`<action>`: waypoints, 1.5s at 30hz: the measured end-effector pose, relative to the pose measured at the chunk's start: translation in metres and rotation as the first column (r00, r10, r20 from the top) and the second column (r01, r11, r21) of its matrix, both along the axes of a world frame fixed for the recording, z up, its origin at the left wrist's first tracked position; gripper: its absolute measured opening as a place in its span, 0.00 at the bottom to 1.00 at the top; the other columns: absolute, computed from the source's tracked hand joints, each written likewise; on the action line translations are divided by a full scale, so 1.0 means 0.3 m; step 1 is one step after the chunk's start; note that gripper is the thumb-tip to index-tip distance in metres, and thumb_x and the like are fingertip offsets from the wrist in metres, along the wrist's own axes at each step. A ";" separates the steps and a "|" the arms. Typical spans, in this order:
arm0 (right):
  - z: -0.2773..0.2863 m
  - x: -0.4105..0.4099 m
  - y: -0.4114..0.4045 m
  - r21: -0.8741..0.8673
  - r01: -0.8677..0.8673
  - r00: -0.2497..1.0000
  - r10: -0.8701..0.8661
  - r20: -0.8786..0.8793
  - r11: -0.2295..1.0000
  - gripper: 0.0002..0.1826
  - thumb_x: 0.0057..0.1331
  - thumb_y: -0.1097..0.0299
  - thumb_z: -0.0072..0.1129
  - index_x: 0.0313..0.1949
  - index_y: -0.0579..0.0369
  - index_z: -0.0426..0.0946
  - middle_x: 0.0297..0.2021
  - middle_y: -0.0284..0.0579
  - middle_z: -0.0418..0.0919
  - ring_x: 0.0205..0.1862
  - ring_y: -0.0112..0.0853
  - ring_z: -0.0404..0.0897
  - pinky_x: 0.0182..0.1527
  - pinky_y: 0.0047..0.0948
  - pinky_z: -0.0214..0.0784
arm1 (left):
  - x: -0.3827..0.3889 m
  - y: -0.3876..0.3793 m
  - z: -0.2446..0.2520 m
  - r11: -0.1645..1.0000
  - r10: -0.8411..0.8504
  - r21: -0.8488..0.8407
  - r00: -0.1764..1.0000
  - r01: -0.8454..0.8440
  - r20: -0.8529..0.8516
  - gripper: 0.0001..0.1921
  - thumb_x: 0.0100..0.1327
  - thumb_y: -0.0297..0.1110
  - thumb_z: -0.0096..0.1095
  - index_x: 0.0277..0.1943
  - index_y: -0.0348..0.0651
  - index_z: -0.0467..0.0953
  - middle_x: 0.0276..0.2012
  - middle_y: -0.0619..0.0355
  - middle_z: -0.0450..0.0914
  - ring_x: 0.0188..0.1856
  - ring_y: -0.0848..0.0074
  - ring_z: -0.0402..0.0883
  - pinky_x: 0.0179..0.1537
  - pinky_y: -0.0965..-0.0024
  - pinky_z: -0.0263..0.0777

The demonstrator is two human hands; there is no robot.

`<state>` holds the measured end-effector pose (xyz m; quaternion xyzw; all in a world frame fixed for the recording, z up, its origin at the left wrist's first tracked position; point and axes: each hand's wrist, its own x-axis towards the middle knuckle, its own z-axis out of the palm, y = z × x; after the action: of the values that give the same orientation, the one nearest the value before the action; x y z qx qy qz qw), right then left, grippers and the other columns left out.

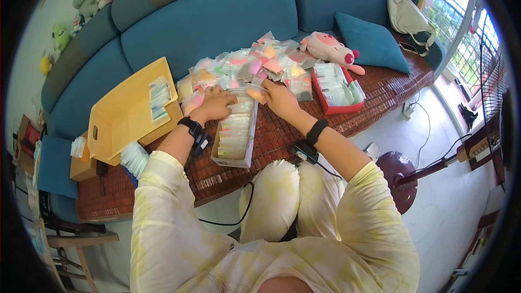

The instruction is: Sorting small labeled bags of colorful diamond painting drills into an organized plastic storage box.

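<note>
A long narrow box [235, 138] filled with upright small plastic packets stands on the sofa seat before me. My left hand [214, 105] rests at its far left part, fingers over the packets; whether it grips one is not clear. Just right of the box's far end, my right hand [281, 97] pinches a small clear packet [256, 92] with orange contents. Beyond both hands lies a loose heap of clear packets [244, 63] with pink, orange, yellow and green contents. Each wrist wears a black band.
A yellow plastic bin [118, 110] tilts at the left, holding packets. Right of the heap stands a red box [344, 109] of packets, near a pink plush toy [327, 47] and a teal cushion [368, 44]. A fan base [397, 179] stands on the floor. Black cables hang near my knees.
</note>
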<state>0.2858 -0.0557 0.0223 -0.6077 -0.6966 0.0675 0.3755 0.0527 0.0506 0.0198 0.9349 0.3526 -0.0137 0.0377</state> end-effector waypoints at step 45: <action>-0.067 -0.065 0.269 -0.064 -0.131 0.856 0.145 0.496 0.989 0.09 0.58 0.55 0.64 0.34 0.39 0.87 0.45 0.33 0.76 0.57 0.37 0.68 0.55 0.46 0.53 | 0.008 0.077 -0.001 0.961 -0.135 -0.250 0.990 0.121 -0.038 0.19 0.66 0.35 0.43 0.53 0.53 0.81 0.45 0.49 0.84 0.50 0.63 0.79 0.63 0.56 0.51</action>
<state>0.2664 0.0251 0.0022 -0.5579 -0.8107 -0.0556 0.1684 0.0552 0.0737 0.0195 0.9431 0.2879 -0.0854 0.1431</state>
